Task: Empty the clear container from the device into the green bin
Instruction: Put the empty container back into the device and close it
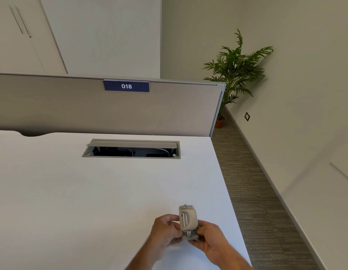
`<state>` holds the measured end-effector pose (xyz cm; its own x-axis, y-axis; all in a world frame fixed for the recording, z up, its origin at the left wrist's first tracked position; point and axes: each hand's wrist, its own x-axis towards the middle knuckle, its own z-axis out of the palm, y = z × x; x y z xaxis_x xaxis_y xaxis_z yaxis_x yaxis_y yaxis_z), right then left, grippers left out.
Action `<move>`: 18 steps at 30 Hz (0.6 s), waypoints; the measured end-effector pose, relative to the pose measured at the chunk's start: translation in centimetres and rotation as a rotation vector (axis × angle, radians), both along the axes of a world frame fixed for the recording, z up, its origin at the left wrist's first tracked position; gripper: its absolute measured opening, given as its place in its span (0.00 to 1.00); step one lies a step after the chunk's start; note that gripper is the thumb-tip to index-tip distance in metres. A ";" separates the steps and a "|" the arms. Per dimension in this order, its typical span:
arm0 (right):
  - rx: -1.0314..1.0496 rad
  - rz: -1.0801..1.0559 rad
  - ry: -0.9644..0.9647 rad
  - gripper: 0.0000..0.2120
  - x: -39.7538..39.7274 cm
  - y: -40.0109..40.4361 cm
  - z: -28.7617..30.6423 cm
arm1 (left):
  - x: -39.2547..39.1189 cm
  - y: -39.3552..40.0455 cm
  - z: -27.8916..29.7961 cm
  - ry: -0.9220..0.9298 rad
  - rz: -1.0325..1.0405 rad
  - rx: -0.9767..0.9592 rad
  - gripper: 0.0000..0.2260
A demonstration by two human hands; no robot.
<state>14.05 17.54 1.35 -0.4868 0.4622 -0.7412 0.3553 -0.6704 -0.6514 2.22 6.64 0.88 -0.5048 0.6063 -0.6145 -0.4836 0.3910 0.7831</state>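
Device: you hold the small grey device (188,221) upright above the white desk (91,191), near its right edge.
Left hand (166,228): clamped on the device's left side.
Right hand (211,235): clamped on its lower right.
Around: open cable hatch (131,149) and divider panel (71,106) ahead; potted plant (234,71) far right.
Clear container: you cannot make it out.

My 2 hands come up from the bottom edge, both bare: no gloves, no rings that I can see, no watch or band at either wrist. My left hand (165,229) and right hand (210,237) lead back into bare forearms with no sleeve anywhere in view. Fine hair shows along my left forearm. My nails are too small to make out.
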 end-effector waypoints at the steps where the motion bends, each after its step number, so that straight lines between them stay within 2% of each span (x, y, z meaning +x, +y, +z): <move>1: -0.001 -0.006 0.001 0.20 0.0 -0.1 0.0 | 0.0 0.0 -0.1 0.009 -0.001 -0.001 0.18; 18: 0.023 -0.024 -0.034 0.22 0.1 -1.7 -0.3 | 0.6 -0.9 -0.4 0.058 -0.030 0.004 0.18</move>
<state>14.11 15.85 1.01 -0.4497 0.4905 -0.7465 0.3613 -0.6644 -0.6542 2.85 5.73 0.43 -0.5213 0.6241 -0.5820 -0.4252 0.4013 0.8113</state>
